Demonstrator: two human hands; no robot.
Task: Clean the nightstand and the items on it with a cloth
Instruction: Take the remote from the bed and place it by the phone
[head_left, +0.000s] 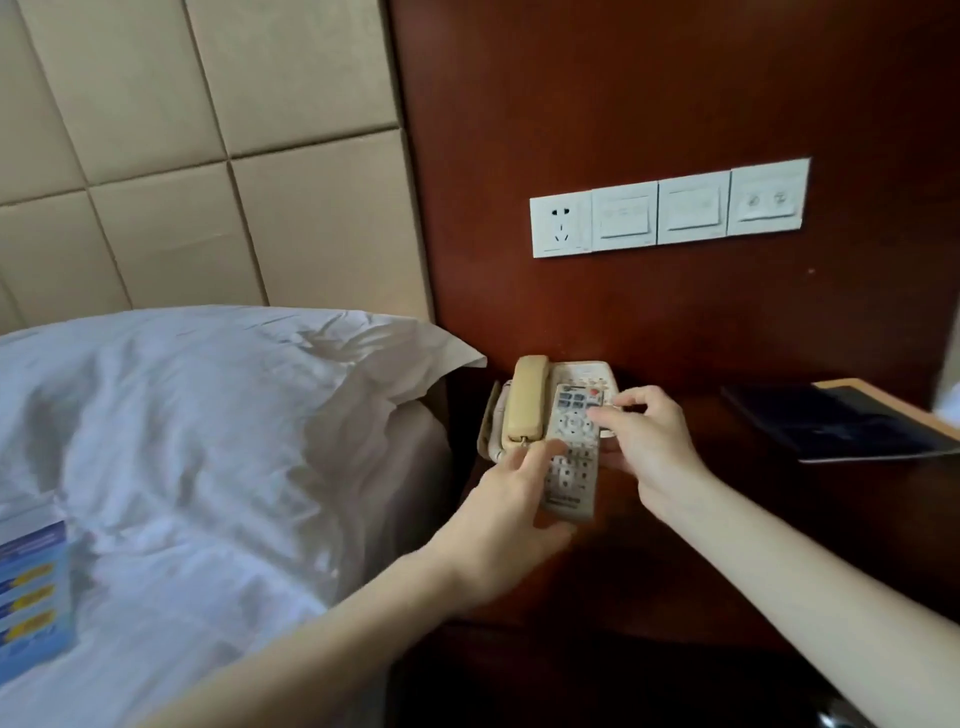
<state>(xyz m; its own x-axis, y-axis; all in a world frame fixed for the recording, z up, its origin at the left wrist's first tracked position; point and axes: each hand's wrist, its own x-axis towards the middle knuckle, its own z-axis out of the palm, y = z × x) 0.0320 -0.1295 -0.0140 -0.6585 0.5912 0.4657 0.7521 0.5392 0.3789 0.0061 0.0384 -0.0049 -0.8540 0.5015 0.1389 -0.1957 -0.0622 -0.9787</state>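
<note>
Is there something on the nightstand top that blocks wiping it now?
Yes. The telephone stands at the back left of the nightstand, and a dark folder lies at the back right. Both hands hold the remote control above it. No cloth is visible.

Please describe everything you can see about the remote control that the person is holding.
The remote control is a long, flat, light grey bar, apparently plastic, with rows of small grey buttons, a round pad and one red button at its far end. It is held face up, over the beige telephone and the dark wooden nightstand. The left hand holds its near end, thumb on the left edge. The right hand pinches its far right edge. No cloth is visible.
</note>
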